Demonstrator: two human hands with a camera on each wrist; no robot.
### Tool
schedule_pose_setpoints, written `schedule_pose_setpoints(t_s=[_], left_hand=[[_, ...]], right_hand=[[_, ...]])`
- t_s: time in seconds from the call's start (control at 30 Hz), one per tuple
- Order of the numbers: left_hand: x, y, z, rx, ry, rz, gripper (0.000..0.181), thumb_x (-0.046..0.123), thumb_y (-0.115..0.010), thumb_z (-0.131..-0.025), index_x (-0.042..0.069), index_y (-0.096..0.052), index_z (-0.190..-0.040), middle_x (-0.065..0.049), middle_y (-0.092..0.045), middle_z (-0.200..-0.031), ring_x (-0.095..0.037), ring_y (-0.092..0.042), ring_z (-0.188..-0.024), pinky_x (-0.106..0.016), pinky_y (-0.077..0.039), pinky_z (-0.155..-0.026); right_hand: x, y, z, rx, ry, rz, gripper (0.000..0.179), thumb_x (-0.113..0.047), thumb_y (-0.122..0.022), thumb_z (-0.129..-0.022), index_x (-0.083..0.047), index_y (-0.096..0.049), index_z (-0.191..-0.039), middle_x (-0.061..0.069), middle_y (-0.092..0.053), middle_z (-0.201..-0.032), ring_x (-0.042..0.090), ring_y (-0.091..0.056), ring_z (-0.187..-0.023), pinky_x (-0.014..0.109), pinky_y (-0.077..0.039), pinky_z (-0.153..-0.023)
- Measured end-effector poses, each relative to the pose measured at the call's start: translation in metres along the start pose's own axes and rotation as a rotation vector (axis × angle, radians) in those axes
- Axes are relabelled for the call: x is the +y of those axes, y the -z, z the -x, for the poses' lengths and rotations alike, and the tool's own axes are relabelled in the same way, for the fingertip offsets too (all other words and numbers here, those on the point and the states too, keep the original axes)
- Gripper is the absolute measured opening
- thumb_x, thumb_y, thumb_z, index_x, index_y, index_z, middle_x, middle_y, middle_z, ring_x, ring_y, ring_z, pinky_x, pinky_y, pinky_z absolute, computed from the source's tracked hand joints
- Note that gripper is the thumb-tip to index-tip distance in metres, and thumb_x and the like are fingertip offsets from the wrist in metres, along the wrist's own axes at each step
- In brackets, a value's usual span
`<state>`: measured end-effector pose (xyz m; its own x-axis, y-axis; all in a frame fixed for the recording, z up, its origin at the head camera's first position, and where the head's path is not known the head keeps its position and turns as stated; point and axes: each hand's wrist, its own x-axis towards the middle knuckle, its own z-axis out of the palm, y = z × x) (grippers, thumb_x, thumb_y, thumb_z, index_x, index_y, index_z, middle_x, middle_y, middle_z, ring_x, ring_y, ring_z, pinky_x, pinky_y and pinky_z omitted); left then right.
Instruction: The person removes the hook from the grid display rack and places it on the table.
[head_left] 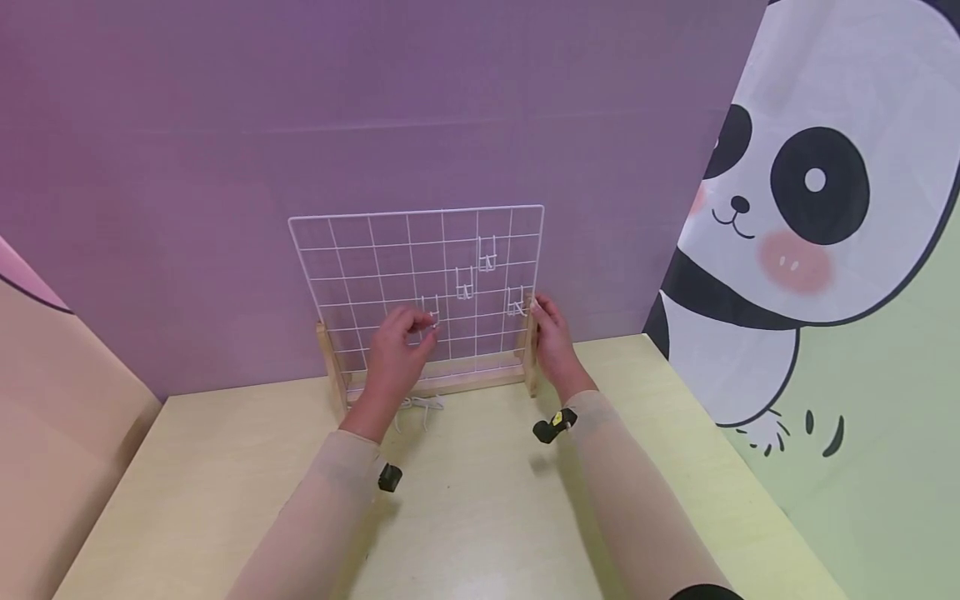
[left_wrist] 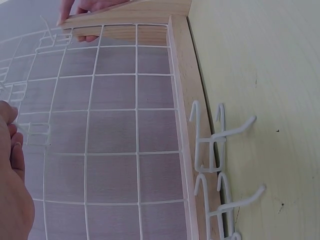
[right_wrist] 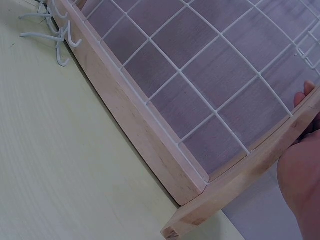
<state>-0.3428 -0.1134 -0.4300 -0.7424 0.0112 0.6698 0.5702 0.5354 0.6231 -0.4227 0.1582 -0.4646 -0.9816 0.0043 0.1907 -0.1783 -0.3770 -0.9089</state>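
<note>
A white wire grid panel (head_left: pixel 360 287) stands in a wooden frame (head_left: pixel 480 381) on the table. My left hand (head_left: pixel 396 350) is at the middle of the grid, thumb and fingertips pinching a white wire hook (left_wrist: pixel 37 129) that sits against the wires; the fingers partly cover this hook. Up and to its right, other white hooks hang on the grid: one hook (head_left: pixel 465 287), a higher hook (head_left: pixel 487 257) and a hook near the right post (head_left: pixel 515 303). My right hand (head_left: pixel 557 342) grips the wooden right post (right_wrist: pixel 250 177), fingers reaching behind it.
Loose white hooks (head_left: pixel 423 402) lie at the foot of the frame, left of its middle; two of them show in the left wrist view, the nearer hook (left_wrist: pixel 232 205) cut off by the edge. Behind the pale table (head_left: pixel 465 500) rises a purple backdrop (head_left: pixel 420 125).
</note>
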Motion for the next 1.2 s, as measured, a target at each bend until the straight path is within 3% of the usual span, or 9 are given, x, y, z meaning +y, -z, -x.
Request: schedule_pose_setpoints(t_s=[0.67, 0.93, 1.2], left_hand=[[-0.0007, 0.0024, 0.0017, 0.035, -0.011, -0.030, 0.011, 0.003, -0.084, -0.098, 0.005, -0.080, -0.108, -0.008, -0.074, -0.107, -0.028, -0.072, -0.103, -0.046, -0.063, -0.094], [-0.0005, 0.0036, -0.0013, 0.056, -0.077, -0.029, 0.007, 0.001, -0.083, -0.098, 0.003, -0.080, -0.104, -0.010, -0.075, -0.104, -0.029, -0.073, -0.100, -0.045, -0.063, -0.091], [0.0023, 0.0051, -0.0078, 0.069, -0.135, -0.067, 0.007, 0.000, -0.084, -0.097, 0.002, -0.079, -0.102, -0.012, -0.076, -0.103, -0.032, -0.073, -0.098, -0.045, -0.063, -0.090]], right_hand=[[-0.0025, -0.0030, 0.0032, 0.012, 0.002, -0.014, 0.019, -0.018, -0.050, -0.117, -0.014, -0.059, -0.133, -0.003, -0.063, -0.118, 0.034, -0.052, -0.128, 0.049, -0.041, -0.116], [-0.0016, -0.0018, 0.0033, 0.006, 0.000, 0.006, 0.020, -0.020, -0.050, -0.118, -0.014, -0.059, -0.134, -0.005, -0.064, -0.116, 0.033, -0.052, -0.128, 0.050, -0.040, -0.117], [-0.0011, 0.0003, 0.0018, -0.016, 0.001, 0.028, 0.030, -0.020, -0.048, -0.118, -0.007, -0.054, -0.145, -0.006, -0.064, -0.118, 0.033, -0.052, -0.129, 0.052, -0.040, -0.118]])
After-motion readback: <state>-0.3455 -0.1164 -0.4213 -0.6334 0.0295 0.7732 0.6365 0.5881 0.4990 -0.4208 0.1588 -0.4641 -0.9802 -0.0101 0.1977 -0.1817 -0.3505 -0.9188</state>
